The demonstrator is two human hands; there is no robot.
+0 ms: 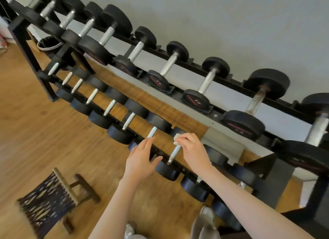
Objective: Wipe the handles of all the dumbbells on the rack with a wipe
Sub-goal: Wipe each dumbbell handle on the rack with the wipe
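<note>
Our right hand (pixel 191 149) pinches a small white wipe (pixel 177 138) between thumb and curled fingers and holds it against the upper end of a metal handle (pixel 174 152) on the lower tier of the rack (pixel 220 112). That handle belongs to a small black dumbbell (pixel 168 169) lying across the lower rails, its near head just below our hands. Our left hand (pixel 142 160) hovers just beside it, fingers straight and relaxed, gripping nothing; its fingertips reach near the handle of the next dumbbell (pixel 151 133) to the left.

The lower tier carries a row of small dumbbells running up and away to the left, their pale handles side by side. The upper tier holds larger ones with thicker black heads; one handle near the right (pixel 256 101) looks rusty and worn. The rack stands against a pale wall (pixel 231 25) on a wood floor (pixel 44 141). A low stool (pixel 53 201) with a dark woven seat sits on the floor to our lower left. Part of a light shoe (pixel 206 214) shows at the bottom edge, between our forearms.
</note>
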